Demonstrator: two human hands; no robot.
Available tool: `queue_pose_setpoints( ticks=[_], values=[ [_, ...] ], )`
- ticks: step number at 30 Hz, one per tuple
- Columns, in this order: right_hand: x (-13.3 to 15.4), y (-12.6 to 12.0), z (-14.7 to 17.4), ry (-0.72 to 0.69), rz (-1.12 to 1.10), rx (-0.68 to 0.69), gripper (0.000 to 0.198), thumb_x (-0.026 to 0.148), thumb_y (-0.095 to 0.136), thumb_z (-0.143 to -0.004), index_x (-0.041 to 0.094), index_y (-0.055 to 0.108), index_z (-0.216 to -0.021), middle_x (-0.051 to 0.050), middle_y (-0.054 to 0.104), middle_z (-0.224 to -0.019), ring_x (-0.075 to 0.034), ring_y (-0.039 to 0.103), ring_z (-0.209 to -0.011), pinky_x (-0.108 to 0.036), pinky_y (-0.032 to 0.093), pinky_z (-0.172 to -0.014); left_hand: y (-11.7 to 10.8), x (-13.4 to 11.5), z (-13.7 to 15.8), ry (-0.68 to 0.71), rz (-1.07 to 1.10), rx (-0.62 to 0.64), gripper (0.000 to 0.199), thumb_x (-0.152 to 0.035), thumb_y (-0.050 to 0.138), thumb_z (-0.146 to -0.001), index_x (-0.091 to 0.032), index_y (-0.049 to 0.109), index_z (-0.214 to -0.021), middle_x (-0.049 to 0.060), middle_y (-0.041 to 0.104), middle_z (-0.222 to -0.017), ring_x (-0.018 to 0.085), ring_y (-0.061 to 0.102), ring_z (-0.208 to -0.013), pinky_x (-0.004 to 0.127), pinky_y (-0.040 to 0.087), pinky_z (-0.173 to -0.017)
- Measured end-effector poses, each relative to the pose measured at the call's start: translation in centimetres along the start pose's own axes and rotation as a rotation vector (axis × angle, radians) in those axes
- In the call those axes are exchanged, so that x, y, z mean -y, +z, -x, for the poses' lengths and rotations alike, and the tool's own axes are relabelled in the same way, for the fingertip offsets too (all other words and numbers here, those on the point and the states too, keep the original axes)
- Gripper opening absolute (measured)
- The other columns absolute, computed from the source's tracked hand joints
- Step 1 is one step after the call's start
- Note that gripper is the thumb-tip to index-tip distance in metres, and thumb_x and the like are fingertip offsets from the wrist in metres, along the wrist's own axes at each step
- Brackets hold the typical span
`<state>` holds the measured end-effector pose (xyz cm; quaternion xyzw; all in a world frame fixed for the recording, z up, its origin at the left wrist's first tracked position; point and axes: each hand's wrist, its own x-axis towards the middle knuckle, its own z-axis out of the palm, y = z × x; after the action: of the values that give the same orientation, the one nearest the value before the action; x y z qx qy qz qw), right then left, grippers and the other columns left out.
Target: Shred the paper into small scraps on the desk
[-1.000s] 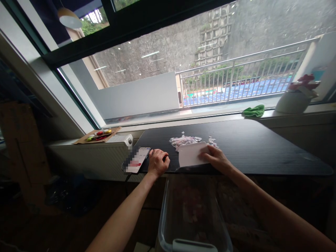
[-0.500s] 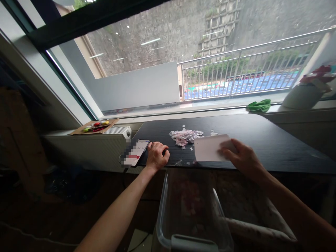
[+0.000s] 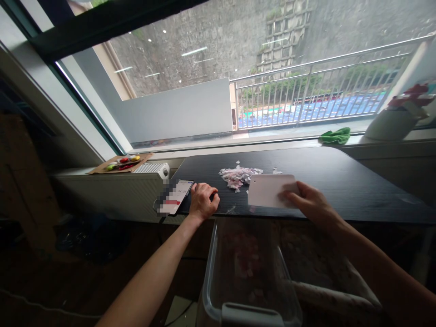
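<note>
My right hand (image 3: 308,197) grips a white flat plastic scraper (image 3: 264,190) with a small hole in one corner. Its lower edge is close to the front of the dark table (image 3: 344,181). Just behind and left of the scraper lies a heap of small torn paper scraps (image 3: 240,176), mostly white with some pink. My left hand (image 3: 204,200) rests on the table's front left part with its fingers curled. What those fingers hold, if anything, is hidden. A phone (image 3: 177,196) with a lit screen lies beside it.
Below the table edge stands a clear plastic bin (image 3: 209,268) with scraps inside. A white radiator (image 3: 116,193) is at left, with cardboard (image 3: 98,169) bearing colourful items on top. A green cloth (image 3: 335,136) and a white jug-like container (image 3: 391,120) sit on the sill.
My right hand and the scraper have moved slightly left, covering the few loose scraps near the table's front edge. The left hand stays in place.
</note>
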<state>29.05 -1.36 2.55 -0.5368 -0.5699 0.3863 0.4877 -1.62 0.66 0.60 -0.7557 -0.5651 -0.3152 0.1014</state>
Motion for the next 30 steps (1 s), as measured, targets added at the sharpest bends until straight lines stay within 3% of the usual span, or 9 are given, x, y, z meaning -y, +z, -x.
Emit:
queue_pose_setpoints(
  ticks=[4,10,18,26,28,30],
  values=[
    [-0.5,-1.4,-1.0,0.149,0.094,-0.105,0.015,0.026,0.067,-0.064,0.019,0.069,-0.077,-0.003,0.071,-0.071,-0.017,0.063,-0.062,-0.025,0.050,-0.054,0.0,0.0,0.0,0.001,-0.001,0.006,0.013,-0.022,0.054,-0.078,-0.022,0.067,-0.079,0.004,0.069,-0.085,0.025,0.058,-0.098,0.050,0.031,-0.105],
    [0.8,-0.3,-0.6,0.257,0.057,-0.054,0.009,0.021,0.068,-0.059,0.017,0.069,-0.067,-0.002,0.069,-0.062,-0.015,0.059,-0.055,-0.024,0.046,-0.050,0.0,0.0,0.0,0.004,-0.003,0.007,0.014,-0.022,0.053,-0.079,-0.022,0.067,-0.078,0.005,0.069,-0.085,0.026,0.058,-0.098,0.051,0.031,-0.105],
    [0.6,0.5,-0.3,0.311,-0.113,0.066,0.018,0.022,0.073,-0.057,0.016,0.071,-0.073,-0.003,0.072,-0.068,-0.016,0.064,-0.059,-0.025,0.050,-0.054,0.0,0.0,0.0,-0.002,0.004,-0.004,0.014,-0.022,0.053,-0.079,-0.023,0.067,-0.078,0.004,0.068,-0.083,0.025,0.057,-0.096,0.050,0.031,-0.105],
    [0.5,-0.1,0.7,0.143,-0.082,0.201,0.024,0.033,0.072,-0.066,0.019,0.070,-0.086,-0.003,0.074,-0.079,-0.020,0.068,-0.068,-0.028,0.055,-0.059,-0.1,0.0,0.0,0.001,0.005,-0.007,0.013,-0.022,0.053,-0.079,-0.023,0.066,-0.078,0.004,0.068,-0.084,0.024,0.057,-0.097,0.049,0.032,-0.104],
    [0.9,-0.3,0.8,0.040,-0.048,0.161,0.026,0.035,0.071,-0.067,0.019,0.069,-0.088,-0.003,0.074,-0.078,-0.019,0.068,-0.069,-0.029,0.055,-0.061,-0.1,-0.1,0.0,-0.001,0.004,-0.006,0.013,-0.023,0.053,-0.079,-0.023,0.066,-0.078,0.004,0.068,-0.084,0.025,0.057,-0.097,0.050,0.031,-0.104],
    [1.1,-0.6,0.7,-0.064,-0.017,0.034,0.027,0.036,0.070,-0.069,0.019,0.067,-0.089,-0.004,0.074,-0.080,-0.020,0.068,-0.072,-0.031,0.056,-0.067,-0.1,-0.1,0.0,-0.005,0.006,-0.004,0.013,-0.023,0.053,-0.079,-0.023,0.066,-0.078,0.004,0.068,-0.085,0.025,0.057,-0.097,0.050,0.030,-0.105]
  ],
)
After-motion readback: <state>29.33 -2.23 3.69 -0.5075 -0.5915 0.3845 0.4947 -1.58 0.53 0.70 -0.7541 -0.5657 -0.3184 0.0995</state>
